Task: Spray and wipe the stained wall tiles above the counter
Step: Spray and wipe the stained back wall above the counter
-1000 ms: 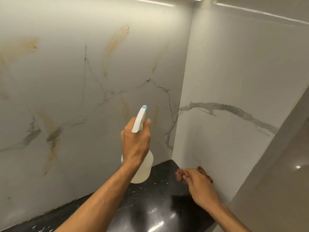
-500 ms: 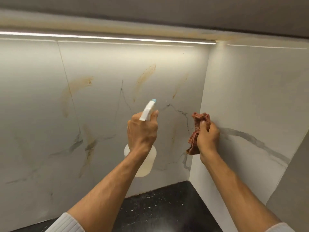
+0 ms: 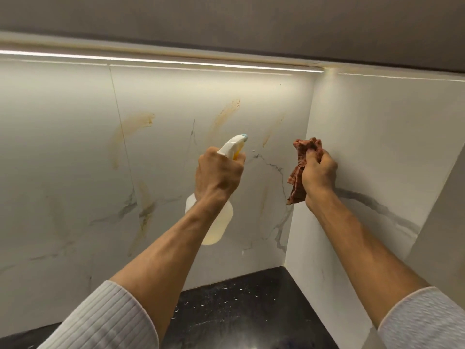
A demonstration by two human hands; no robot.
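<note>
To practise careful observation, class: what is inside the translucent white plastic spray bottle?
Pale yellow liquid sits low in the translucent white plastic spray bottle. The left hand covers the neck, hiding anything there.

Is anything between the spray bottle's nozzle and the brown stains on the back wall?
Nothing visible does. The left hand grips the spray bottle, its nozzle facing the back wall tiles, with a brown stain just above. The right hand holds the cloth aside, to the right.

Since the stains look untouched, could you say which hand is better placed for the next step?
Left, probably: the left hand grips the spray bottle, nozzle facing the stains; the right hand holds a cloth.
</note>
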